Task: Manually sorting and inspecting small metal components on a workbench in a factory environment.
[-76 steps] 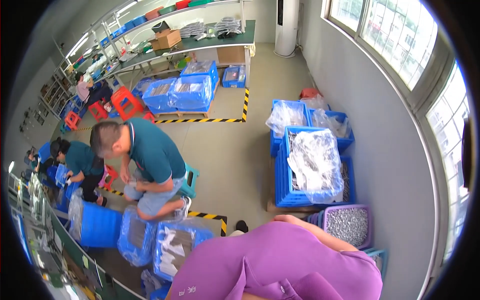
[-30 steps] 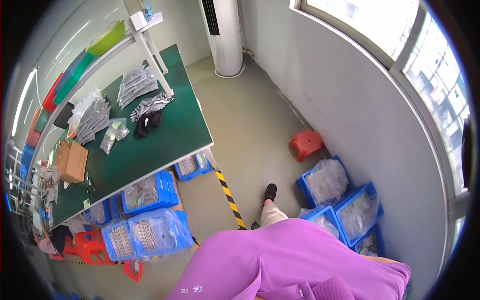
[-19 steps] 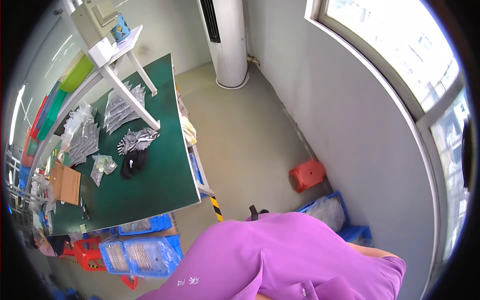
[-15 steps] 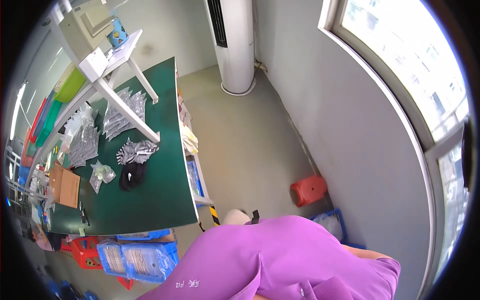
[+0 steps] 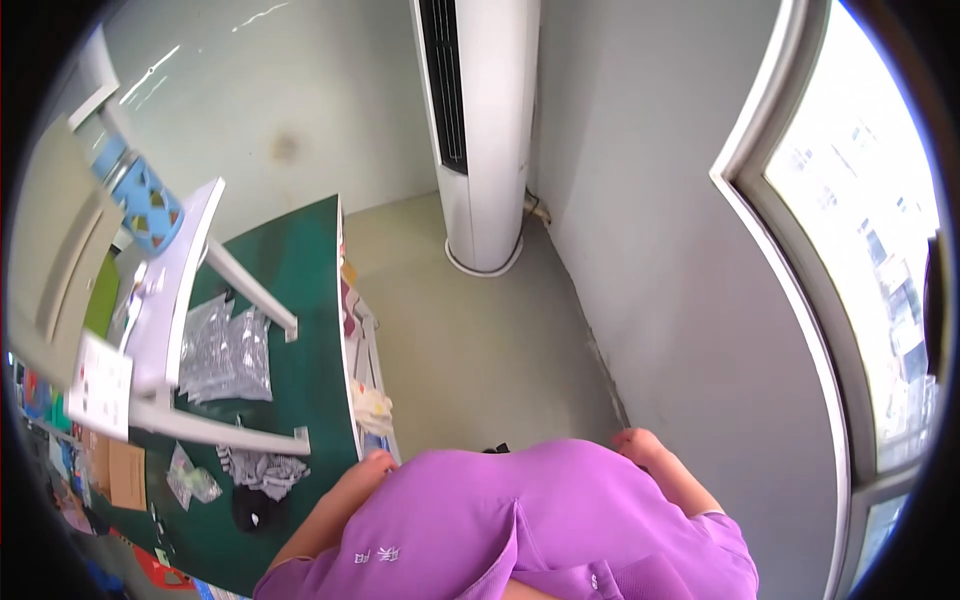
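Note:
I look down over my purple shirt (image 5: 520, 530). My left hand (image 5: 362, 470) hangs by my side, close to the edge of a green table (image 5: 305, 290); the shirt hides its fingers. My right hand (image 5: 638, 445) hangs at my other side, near the grey wall (image 5: 660, 250), with its fingers curled and mostly hidden. I see nothing in either hand. Clear plastic bags (image 5: 225, 350) lie on the table under a white shelf frame (image 5: 185, 290).
A tall white floor air conditioner (image 5: 480, 130) stands in the corner ahead. A large window (image 5: 860, 260) fills the right side. On the table are striped bags (image 5: 262, 468), a black object (image 5: 250, 512) and a cardboard box (image 5: 125, 475). A blue patterned bottle (image 5: 145, 205) stands on the shelf.
The view has swung from people and blue crates toward the table's end and the air conditioner. The red stool and the crates have left the picture; both hands now show at my sides.

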Demonstrator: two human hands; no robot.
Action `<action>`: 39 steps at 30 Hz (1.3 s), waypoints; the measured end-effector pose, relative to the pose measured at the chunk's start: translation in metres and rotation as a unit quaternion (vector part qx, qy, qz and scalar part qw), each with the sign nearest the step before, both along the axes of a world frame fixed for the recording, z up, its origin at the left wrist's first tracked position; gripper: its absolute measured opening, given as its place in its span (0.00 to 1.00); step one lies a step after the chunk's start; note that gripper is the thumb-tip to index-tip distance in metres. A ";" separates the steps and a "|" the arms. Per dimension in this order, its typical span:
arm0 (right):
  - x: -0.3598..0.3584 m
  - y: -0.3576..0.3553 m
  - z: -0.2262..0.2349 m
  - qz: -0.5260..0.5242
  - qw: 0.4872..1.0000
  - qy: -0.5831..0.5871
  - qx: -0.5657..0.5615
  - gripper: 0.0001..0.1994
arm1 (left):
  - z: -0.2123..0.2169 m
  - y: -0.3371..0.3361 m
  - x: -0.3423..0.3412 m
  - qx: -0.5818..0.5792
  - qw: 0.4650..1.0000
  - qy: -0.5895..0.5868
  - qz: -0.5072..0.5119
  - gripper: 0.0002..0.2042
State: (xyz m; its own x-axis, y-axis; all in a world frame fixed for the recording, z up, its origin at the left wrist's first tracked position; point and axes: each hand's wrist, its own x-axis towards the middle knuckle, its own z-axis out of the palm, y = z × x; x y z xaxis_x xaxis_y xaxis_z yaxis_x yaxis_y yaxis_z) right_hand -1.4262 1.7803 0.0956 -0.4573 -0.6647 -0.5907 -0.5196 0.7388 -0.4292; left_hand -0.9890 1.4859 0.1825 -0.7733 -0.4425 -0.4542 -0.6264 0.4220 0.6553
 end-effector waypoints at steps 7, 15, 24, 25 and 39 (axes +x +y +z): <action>-0.108 -0.052 -0.097 0.194 0.963 0.058 0.177 0.12 | 0.009 -0.160 -0.051 -0.182 0.971 -0.017 0.153 0.12; -0.276 -0.355 -0.202 0.287 0.952 0.095 0.036 0.11 | -0.079 -0.282 -0.095 -0.086 0.960 -0.127 0.235 0.14; -0.249 -0.803 -0.064 0.377 0.897 0.198 -0.116 0.13 | -0.112 -0.388 -0.122 -0.157 0.899 -0.045 0.407 0.16; -0.236 -0.844 -0.047 0.448 0.856 0.241 -0.091 0.14 | -0.135 -0.404 -0.116 -0.177 0.886 -0.015 0.429 0.16; -0.175 -1.083 -0.109 0.621 0.765 0.100 0.140 0.15 | -0.135 -0.607 -0.154 -0.114 0.768 -0.266 0.571 0.45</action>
State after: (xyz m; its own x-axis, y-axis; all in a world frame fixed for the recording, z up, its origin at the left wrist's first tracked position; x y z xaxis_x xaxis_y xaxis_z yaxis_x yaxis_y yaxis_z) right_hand -1.6008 0.6969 -0.0136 0.3242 -0.5192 -0.7908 -0.9298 -0.3288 -0.1652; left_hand -1.1435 0.8791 0.0476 0.4465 -0.8093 -0.3815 -0.8273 -0.5359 0.1684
